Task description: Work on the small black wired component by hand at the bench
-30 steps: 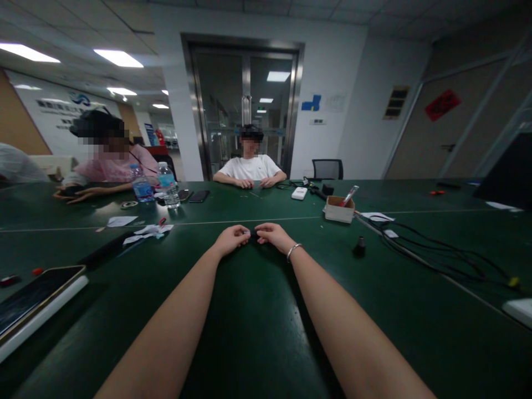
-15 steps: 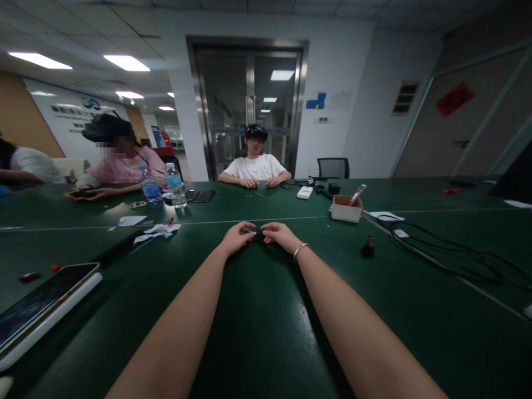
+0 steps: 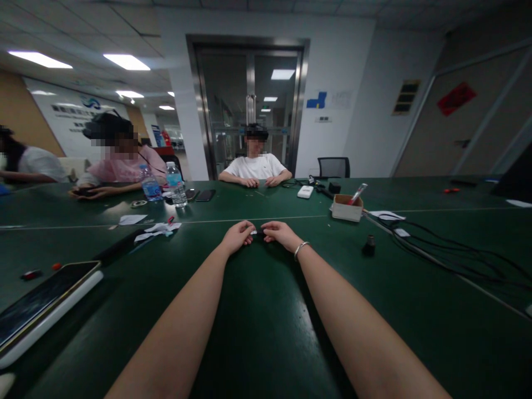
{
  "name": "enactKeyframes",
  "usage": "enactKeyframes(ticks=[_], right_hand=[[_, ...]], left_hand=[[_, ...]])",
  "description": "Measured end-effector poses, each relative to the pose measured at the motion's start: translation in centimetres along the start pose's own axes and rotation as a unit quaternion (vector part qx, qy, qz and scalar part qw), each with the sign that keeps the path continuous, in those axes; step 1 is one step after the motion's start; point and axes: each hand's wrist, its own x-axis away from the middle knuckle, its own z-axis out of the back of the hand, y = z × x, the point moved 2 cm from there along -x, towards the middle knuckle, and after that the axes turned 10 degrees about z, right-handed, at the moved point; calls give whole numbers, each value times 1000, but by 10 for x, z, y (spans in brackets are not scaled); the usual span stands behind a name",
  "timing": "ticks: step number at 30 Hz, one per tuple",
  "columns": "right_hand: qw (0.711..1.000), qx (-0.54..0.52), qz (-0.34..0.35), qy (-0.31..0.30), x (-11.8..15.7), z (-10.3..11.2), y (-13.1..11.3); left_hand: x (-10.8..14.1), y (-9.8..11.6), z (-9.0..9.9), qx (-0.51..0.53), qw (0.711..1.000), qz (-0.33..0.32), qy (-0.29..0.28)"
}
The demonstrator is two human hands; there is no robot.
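Near the middle of the green table (image 3: 257,288), my left hand (image 3: 238,237) and my right hand (image 3: 282,234) face each other with fingers pinched. Between the fingertips is a small dark object (image 3: 259,233) with a light bit at its left end. My left fingers are closed at the light end, and my right fingers grip the dark end. Its exact shape is too small to tell. A bracelet circles my right wrist.
An open box (image 3: 347,211), a small black piece (image 3: 368,246) and cables (image 3: 453,244) lie to the right. To the left are a phone (image 3: 45,299), crumpled paper (image 3: 155,231) and bottles (image 3: 177,187). People sit across the table.
My hands stay almost in place, with the left fingertips shifted very slightly. At the far left, a seated person's head has come further into view.
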Motion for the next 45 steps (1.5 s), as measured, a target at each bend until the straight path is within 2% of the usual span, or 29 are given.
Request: enactKeyframes(ticks=[10,15,23,40,45], right_hand=[[1000,3,-5,5,2,0,-3],[1000,7,-3,10,2,0,-2],[1000,9,-4,12,-1,1,0],[1000,9,-14,17,2,-1,-5],[1000,6,-9,19,2,-1,-4]], left_hand=[[-1,-3,2,-42,999,-7,-7],[-2,-4,1,-63,998,-12,21],[4,1,1,-63,997,-11,32],[0,-1,-1,-42,999,25,7],[1,1,-2,-42,999,16,0]])
